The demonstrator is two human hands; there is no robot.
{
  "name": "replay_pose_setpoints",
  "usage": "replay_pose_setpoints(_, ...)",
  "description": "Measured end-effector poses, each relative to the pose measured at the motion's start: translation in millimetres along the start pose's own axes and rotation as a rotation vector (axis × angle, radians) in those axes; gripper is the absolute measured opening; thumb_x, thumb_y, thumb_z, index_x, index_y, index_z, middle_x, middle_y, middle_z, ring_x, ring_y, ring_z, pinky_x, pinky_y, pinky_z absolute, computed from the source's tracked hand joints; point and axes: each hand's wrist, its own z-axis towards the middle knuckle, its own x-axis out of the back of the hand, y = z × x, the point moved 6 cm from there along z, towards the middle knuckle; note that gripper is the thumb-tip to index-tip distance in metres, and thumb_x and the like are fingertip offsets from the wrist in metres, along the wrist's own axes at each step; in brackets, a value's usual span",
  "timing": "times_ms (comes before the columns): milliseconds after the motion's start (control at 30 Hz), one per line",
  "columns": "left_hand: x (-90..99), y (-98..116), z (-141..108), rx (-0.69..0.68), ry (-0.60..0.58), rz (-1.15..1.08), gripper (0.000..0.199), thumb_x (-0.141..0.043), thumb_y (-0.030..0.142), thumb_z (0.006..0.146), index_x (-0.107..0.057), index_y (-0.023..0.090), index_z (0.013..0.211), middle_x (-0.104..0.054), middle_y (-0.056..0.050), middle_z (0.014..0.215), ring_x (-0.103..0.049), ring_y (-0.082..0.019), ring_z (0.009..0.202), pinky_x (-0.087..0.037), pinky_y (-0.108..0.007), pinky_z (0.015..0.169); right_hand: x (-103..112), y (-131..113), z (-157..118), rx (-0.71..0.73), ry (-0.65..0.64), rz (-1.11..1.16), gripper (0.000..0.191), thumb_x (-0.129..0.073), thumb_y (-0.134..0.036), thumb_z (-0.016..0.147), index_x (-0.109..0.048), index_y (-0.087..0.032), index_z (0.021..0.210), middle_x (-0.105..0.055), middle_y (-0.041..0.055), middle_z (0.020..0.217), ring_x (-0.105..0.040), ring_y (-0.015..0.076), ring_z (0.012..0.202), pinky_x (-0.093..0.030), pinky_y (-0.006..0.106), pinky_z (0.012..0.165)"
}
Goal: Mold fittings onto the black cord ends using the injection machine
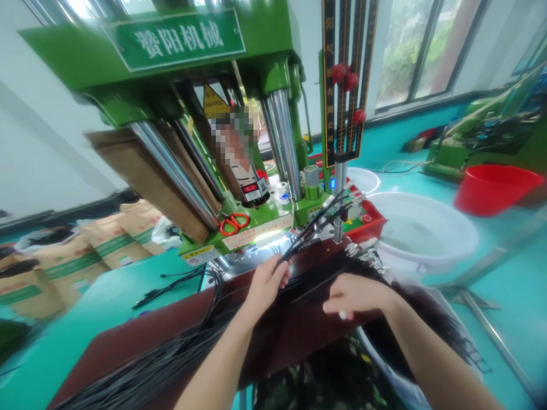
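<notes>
My left hand (265, 283) is closed around several thin black cables (314, 225), whose ends fan up toward the green vertical press (273, 151). My right hand (355, 296) rests over a thick bundle of black cables (325, 279) lying across a dark red work surface (282, 324), with its fingers curled. A small white object (342, 315) shows under those fingertips, too small to identify. More black cable (149, 361) trails off the surface's near left side. The press's lower working area is partly hidden behind the cables.
Red-handled scissors (233, 224) lie on the press's green base beside a tape roll (283, 191). To the right stand a white basin of water (421, 230) and a red bucket (493, 188). Stacked paper sacks (72, 270) line the left wall; another green machine (474, 136) stands beyond.
</notes>
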Motion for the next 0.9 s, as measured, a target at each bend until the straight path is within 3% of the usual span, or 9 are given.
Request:
replay_pose_setpoints(67,-1.2,-1,0,0.075,-0.065,-0.162,0.028,-0.042,0.039,0.085,-0.053,0.014,0.085,-0.052,0.001,0.063,-0.047,-0.008,0.048,-0.039,-0.019,0.044,-3,-9,4,0.146,0.025,0.223,0.024,-0.058,-0.033,0.075,-0.067,-0.016,0.089,-0.068,0.0039,0.068,-0.062,0.0171,0.064,-0.047,0.031,0.066)
replay_pose_setpoints(133,-5.0,2,-1,0.106,-0.126,-0.256,0.028,-0.046,0.040,0.083,-0.053,0.013,0.084,-0.052,0.001,0.061,-0.046,-0.006,0.045,-0.037,-0.018,0.041,8,-22,10,0.386,0.172,0.558,0.043,-0.062,-0.033,0.073,-0.056,-0.021,0.114,-0.068,0.0052,0.092,-0.062,0.0184,0.086,-0.045,0.034,0.080)
replay_pose_setpoints(200,-13.5,3,-7,0.142,-0.204,-0.321,0.029,-0.047,0.040,0.082,-0.053,0.012,0.084,-0.052,0.001,0.059,-0.044,-0.006,0.042,-0.035,-0.017,0.039,22,-34,16,0.603,0.291,0.838,0.057,-0.068,-0.036,0.069,-0.049,-0.026,0.122,-0.061,0.0056,0.111,-0.056,0.0204,0.102,-0.041,0.037,0.088)
replay_pose_setpoints(267,-24.8,1,-17,0.185,-0.272,-0.359,0.030,-0.048,0.040,0.082,-0.054,0.012,0.085,-0.052,0.001,0.057,-0.043,-0.005,0.040,-0.032,-0.016,0.036,33,-44,20,0.733,0.314,1.032,0.053,-0.068,-0.038,0.070,-0.051,-0.028,0.119,-0.059,0.0050,0.116,-0.053,0.0223,0.107,-0.039,0.040,0.093)
replay_pose_setpoints(400,-45.7,-7,-47,0.270,-0.335,-0.360,0.030,-0.046,0.041,0.083,-0.055,0.012,0.086,-0.052,0.002,0.055,-0.040,-0.004,0.038,-0.029,-0.015,0.035,43,-52,20,0.686,0.371,1.182,0.027,-0.058,-0.035,0.079,-0.063,-0.021,0.102,-0.069,0.0035,0.086,-0.063,0.0207,0.088,-0.041,0.041,0.091)
replay_pose_setpoints(567,-62.9,10,-59,0.209,-0.460,-0.333,0.031,-0.047,0.039,0.084,-0.055,0.011,0.094,-0.061,-0.005,0.070,-0.054,-0.009,0.057,-0.045,-0.022,0.056,36,-44,8,0.563,0.397,1.088,0.027,-0.054,-0.038,0.081,-0.069,-0.016,0.086,-0.070,0.0064,0.074,-0.065,0.0207,0.078,-0.046,0.038,0.083)
replay_pose_setpoints(667,-62.8,35,-35,0.117,-0.365,-0.362,0.033,-0.040,0.039,0.087,-0.049,0.013,0.105,-0.064,-0.007,0.078,-0.059,-0.014,0.065,-0.047,-0.027,0.064,38,-38,-1,0.586,0.461,1.035,0.027,-0.055,-0.038,0.081,-0.068,-0.017,0.090,-0.070,0.0072,0.086,-0.063,0.0202,0.087,-0.042,0.038,0.089)
replay_pose_setpoints(800,-62.8,65,0,-0.072,-0.194,-0.095,0.024,-0.042,0.031,0.086,-0.057,0.015,0.076,-0.062,-0.003,0.069,-0.056,-0.013,0.064,-0.043,-0.026,0.066,40,-31,-8,0.584,0.488,0.995,0.030,-0.051,-0.039,0.083,-0.064,-0.021,0.104,-0.066,0.0071,0.103,-0.057,0.0214,0.102,-0.036,0.040,0.096)
replay_pose_setpoints(900,-63.4,79,12,-0.151,-0.073,0.033,0.021,-0.043,0.026,0.084,-0.057,0.017,0.073,-0.060,0.000,0.067,-0.053,-0.012,0.062,-0.039,-0.024,0.063,40,-23,-9,0.570,0.489,1.006,0.032,-0.050,-0.040,0.084,-0.062,-0.023,0.108,-0.063,0.0058,0.111,-0.055,0.0212,0.104,-0.038,0.040,0.095)
